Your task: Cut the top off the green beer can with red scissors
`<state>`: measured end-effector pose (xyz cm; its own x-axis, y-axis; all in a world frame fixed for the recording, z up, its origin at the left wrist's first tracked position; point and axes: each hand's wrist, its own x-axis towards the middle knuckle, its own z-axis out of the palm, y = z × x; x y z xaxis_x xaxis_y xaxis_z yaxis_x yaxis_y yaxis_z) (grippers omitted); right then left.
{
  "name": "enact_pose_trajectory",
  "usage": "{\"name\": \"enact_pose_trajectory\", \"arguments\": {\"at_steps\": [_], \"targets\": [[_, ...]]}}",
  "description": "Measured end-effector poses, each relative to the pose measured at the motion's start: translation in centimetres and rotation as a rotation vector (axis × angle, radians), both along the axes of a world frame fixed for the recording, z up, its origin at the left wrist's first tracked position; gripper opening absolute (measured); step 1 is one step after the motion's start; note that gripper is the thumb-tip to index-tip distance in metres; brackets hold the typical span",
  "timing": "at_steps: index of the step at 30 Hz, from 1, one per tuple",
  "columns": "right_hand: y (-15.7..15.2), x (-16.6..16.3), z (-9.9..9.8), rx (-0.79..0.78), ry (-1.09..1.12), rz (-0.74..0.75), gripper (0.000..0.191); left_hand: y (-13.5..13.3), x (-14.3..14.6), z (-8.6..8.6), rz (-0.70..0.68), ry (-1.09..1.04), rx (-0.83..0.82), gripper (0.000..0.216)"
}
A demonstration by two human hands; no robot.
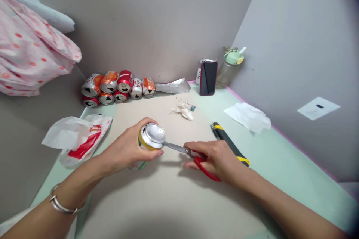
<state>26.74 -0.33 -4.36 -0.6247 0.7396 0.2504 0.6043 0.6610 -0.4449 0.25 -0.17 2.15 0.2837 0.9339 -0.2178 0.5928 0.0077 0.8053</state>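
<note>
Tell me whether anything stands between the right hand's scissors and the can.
Nothing visible does. The scissors in the right hand reach the rim of the can in this view. The left hand grips the can, its thumb showing just below the blade tip, out of its line.

My left forearm [84,179] reaches in from eight o'clock, and look, those left fingers [148,120] curve round in a hold, thumb [154,154] nearest me! Over at four, my right forearm [269,198] slants in, knuckles [221,145] up, right fingers [196,145] curled, tips towards nine!
</note>
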Motion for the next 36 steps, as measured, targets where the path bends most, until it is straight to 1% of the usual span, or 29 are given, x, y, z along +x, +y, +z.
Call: {"name": "enact_pose_trajectory", "arguments": {"at_steps": [2, 4, 7, 10, 13, 15, 16, 17, 20, 22, 24, 26, 29, 31, 33, 36], "targets": [[-0.2, -0.1, -0.1, 0.059, -0.019, -0.028, 0.05, -0.1, 0.2, -0.3, 0.045, 0.002, -0.006, 0.045], [-0.4, -0.2, -0.1, 0.108, -0.04, -0.061, 0.052, -0.1, 0.4, -0.7, 0.095, 0.029, 0.055, 0.046], [-0.4, -0.3, -0.1, 0.176, -0.06, -0.111, 0.055, -0.1, 0.6, -1.4, 0.153, 0.113, 0.202, 0.048], [-0.3, -0.2, -0.2, 0.21, -0.08, -0.111, 0.051, 0.0, 0.6, -2.3, 0.136, 0.194, 0.348, 0.052], [-0.3, -0.3, -0.3, 0.228, -0.112, -0.138, 0.046, 0.1, 0.4, -3.3, 0.138, 0.309, 0.568, 0.053], [-0.4, -0.4, -0.3, 0.23, -0.126, -0.167, 0.046, 0.2, 0.3, -3.5, 0.163, 0.334, 0.645, 0.054], [-0.4, -0.4, -0.3, 0.228, -0.125, -0.17, 0.046, 0.1, 0.4, -3.4, 0.175, 0.307, 0.622, 0.055], [-0.4, -0.3, -0.3, 0.227, -0.116, -0.163, 0.047, 0.1, 0.4, -3.2, 0.186, 0.258, 0.554, 0.056], [-0.1, 0.1, -0.1, 0.226, -0.059, -0.101, 0.05, 0.1, 0.7, -2.0, 0.165, 0.077, 0.227, 0.054], [0.2, 0.4, 0.1, 0.198, -0.024, -0.045, 0.051, 0.1, 0.6, -1.2, 0.108, 0.002, 0.091, 0.051], [0.4, 0.6, 0.5, 0.12, -0.021, -0.001, 0.049, 0.3, 0.4, -0.7, 0.039, -0.03, 0.058, 0.048], [0.4, 0.7, 1.1, 0.008, -0.034, 0.03, 0.045, 0.6, 0.0, -0.6, -0.022, -0.044, 0.025, 0.046], [0.4, 0.6, 1.9, -0.176, -0.029, 0.109, 0.04, 1.1, -0.8, -1.0, -0.15, -0.085, -0.051, 0.046], [0.4, 0.5, 2.1, -0.262, -0.015, 0.166, 0.04, 1.2, -1.1, -1.3, -0.247, -0.11, -0.087, 0.047], [0.4, 0.4, 2.1, -0.272, -0.004, 0.167, 0.04, 1.2, -1.2, -1.3, -0.262, -0.116, -0.077, 0.047], [0.5, 0.3, 1.5, -0.198, 0.0, 0.108, 0.042, 0.9, -0.8, -0.8, -0.175, -0.084, -0.036, 0.043]]}}
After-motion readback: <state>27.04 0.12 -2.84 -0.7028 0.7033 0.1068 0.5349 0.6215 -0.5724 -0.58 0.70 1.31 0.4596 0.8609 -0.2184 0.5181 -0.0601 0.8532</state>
